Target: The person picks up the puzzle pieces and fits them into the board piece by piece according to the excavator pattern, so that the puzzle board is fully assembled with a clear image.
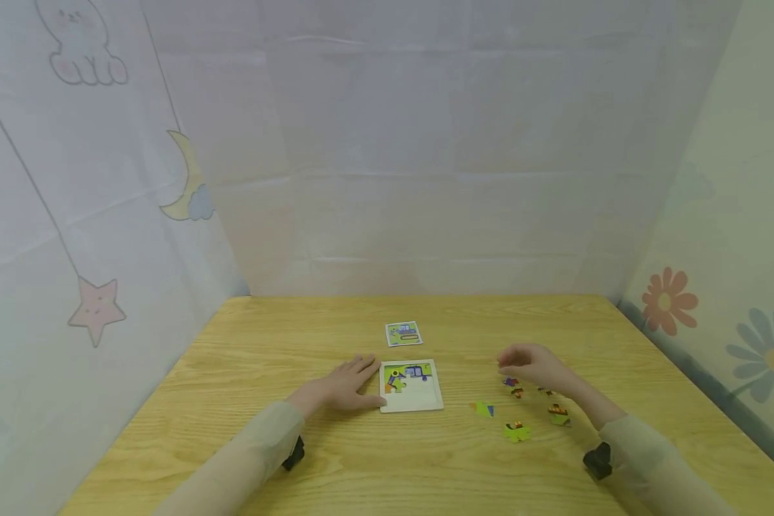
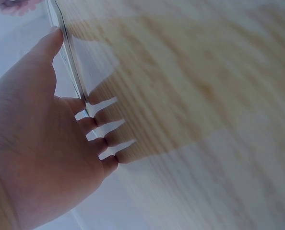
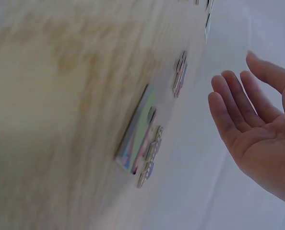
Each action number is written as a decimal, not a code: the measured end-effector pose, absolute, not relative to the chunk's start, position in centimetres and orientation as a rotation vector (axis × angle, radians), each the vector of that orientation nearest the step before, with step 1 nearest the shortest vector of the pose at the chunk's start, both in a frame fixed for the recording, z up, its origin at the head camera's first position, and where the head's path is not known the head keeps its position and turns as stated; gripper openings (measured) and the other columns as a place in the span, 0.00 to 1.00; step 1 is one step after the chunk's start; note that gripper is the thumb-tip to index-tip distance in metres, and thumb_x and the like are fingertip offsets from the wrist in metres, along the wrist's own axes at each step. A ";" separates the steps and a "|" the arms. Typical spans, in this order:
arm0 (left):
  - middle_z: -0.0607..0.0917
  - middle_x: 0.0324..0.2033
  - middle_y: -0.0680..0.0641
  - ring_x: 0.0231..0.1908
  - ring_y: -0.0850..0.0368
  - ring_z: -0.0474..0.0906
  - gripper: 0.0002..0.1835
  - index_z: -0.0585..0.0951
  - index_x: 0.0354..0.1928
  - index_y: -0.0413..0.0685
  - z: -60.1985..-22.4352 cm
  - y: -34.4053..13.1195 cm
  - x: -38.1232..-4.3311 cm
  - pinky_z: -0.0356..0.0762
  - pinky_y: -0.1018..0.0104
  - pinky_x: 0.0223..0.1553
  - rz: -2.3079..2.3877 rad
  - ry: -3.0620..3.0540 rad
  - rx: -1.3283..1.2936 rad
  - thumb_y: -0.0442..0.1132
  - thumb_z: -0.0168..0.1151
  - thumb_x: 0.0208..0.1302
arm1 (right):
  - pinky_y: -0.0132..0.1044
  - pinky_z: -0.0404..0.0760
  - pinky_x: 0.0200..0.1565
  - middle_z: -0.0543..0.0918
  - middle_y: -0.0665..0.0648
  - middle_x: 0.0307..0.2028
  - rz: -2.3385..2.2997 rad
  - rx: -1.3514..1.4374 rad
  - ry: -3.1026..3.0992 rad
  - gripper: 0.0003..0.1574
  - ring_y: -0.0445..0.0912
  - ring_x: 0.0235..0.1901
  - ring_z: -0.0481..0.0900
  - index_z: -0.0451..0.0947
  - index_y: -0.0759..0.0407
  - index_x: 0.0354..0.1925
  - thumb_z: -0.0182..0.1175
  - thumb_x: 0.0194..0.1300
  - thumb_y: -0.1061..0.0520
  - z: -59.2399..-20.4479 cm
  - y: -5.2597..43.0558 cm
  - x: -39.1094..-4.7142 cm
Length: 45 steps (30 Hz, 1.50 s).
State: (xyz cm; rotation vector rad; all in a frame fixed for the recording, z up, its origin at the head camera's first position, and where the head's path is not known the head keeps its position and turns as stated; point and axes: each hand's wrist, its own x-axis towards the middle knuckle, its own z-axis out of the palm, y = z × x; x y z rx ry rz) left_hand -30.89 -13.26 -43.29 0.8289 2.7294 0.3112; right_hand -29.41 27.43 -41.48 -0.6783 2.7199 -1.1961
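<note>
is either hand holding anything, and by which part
Nothing is gripped. The left hand touches the left edge of the puzzle tray; the right hand is empty near the loose pieces.

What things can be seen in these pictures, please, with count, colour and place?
table: one, yellow-brown, in front
puzzle board: one, white, near table's middle
picture card: one, mostly green, white-edged, beyond board
loose puzzle pieces: at least five, multicoloured, right of board
cloth walls: three, pale, partly printed, around table
sleeves: two, beige, towards lower edge
wrist devices: two, black, beside sleeves
left hand: one, bare, touching board
right hand: one, bare, near pieces
</note>
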 end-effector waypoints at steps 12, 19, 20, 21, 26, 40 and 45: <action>0.48 0.73 0.43 0.72 0.41 0.40 0.45 0.49 0.74 0.48 -43.4 -13.3 -31.0 0.44 0.44 0.71 0.310 2.728 0.837 0.66 0.48 0.63 | 0.36 0.81 0.41 0.81 0.62 0.46 -1.150 -0.609 2.666 0.25 0.48 0.45 0.79 0.74 0.66 0.52 0.62 0.63 0.51 -42.1 28.7 -29.5; 0.48 0.73 0.43 0.72 0.40 0.40 0.46 0.50 0.73 0.47 -43.5 -13.4 -31.1 0.45 0.44 0.71 0.311 2.728 0.850 0.67 0.48 0.63 | 0.41 0.80 0.44 0.81 0.62 0.48 -1.142 -0.512 2.647 0.29 0.51 0.47 0.78 0.73 0.67 0.54 0.63 0.61 0.50 -41.9 28.8 -29.3; 0.48 0.73 0.43 0.72 0.41 0.40 0.46 0.50 0.73 0.47 -43.5 -13.4 -31.1 0.44 0.44 0.71 0.310 2.727 0.851 0.67 0.48 0.63 | 0.42 0.81 0.44 0.81 0.62 0.48 -1.140 -0.511 2.639 0.30 0.52 0.47 0.78 0.73 0.68 0.54 0.64 0.61 0.50 -41.9 28.8 -29.3; 0.48 0.73 0.43 0.72 0.41 0.40 0.46 0.49 0.73 0.47 -43.5 -13.4 -31.1 0.44 0.44 0.71 0.309 2.727 0.852 0.67 0.47 0.63 | 0.42 0.81 0.44 0.81 0.62 0.48 -1.136 -0.509 2.634 0.31 0.52 0.47 0.78 0.72 0.68 0.55 0.64 0.60 0.50 -41.9 28.8 -29.3; 0.48 0.73 0.43 0.72 0.40 0.40 0.46 0.50 0.73 0.47 -43.6 -13.4 -31.1 0.44 0.44 0.71 0.314 2.727 0.855 0.67 0.47 0.63 | 0.41 0.81 0.43 0.82 0.62 0.47 -1.123 -0.486 2.634 0.32 0.52 0.46 0.79 0.73 0.70 0.53 0.66 0.58 0.49 -42.3 28.8 -29.5; 0.47 0.74 0.43 0.72 0.40 0.40 0.46 0.49 0.74 0.48 -43.6 -13.3 -31.1 0.44 0.44 0.71 0.307 2.722 0.849 0.67 0.48 0.63 | 0.45 0.79 0.42 0.78 0.58 0.40 -1.002 -0.448 2.683 0.25 0.50 0.42 0.75 0.75 0.67 0.43 0.71 0.51 0.54 -42.4 28.5 -29.1; 0.47 0.73 0.43 0.72 0.40 0.39 0.45 0.49 0.74 0.48 -43.4 -13.3 -31.1 0.44 0.44 0.71 0.305 2.721 0.842 0.66 0.48 0.64 | 0.42 0.78 0.40 0.77 0.60 0.40 -0.988 -0.469 2.694 0.27 0.49 0.40 0.74 0.74 0.70 0.44 0.71 0.52 0.55 -42.6 28.5 -29.2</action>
